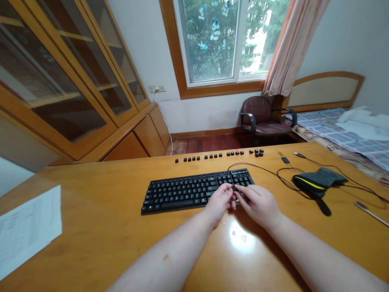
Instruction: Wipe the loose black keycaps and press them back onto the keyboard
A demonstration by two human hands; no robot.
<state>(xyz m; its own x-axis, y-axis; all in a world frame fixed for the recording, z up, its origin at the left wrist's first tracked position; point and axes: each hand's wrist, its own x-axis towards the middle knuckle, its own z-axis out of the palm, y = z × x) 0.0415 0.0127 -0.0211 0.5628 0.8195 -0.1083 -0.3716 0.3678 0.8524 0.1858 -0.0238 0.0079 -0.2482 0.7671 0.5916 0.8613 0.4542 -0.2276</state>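
Observation:
A black keyboard (194,189) lies in the middle of the wooden desk (91,227). My left hand (220,200) and my right hand (258,202) meet at its right front corner, fingers curled and pinched together over the keys there. A small dark piece, perhaps a keycap (234,188), shows between the fingertips. A row of several loose black keycaps (219,155) lies along the far edge of the desk, behind the keyboard.
The keyboard's black cable (273,172) loops to the right toward a dark pouch with a yellow stripe (316,182). A thin tool (369,211) lies at the far right. A white paper (27,227) rests at the left. Beyond are a chair (264,115) and a bed (343,134).

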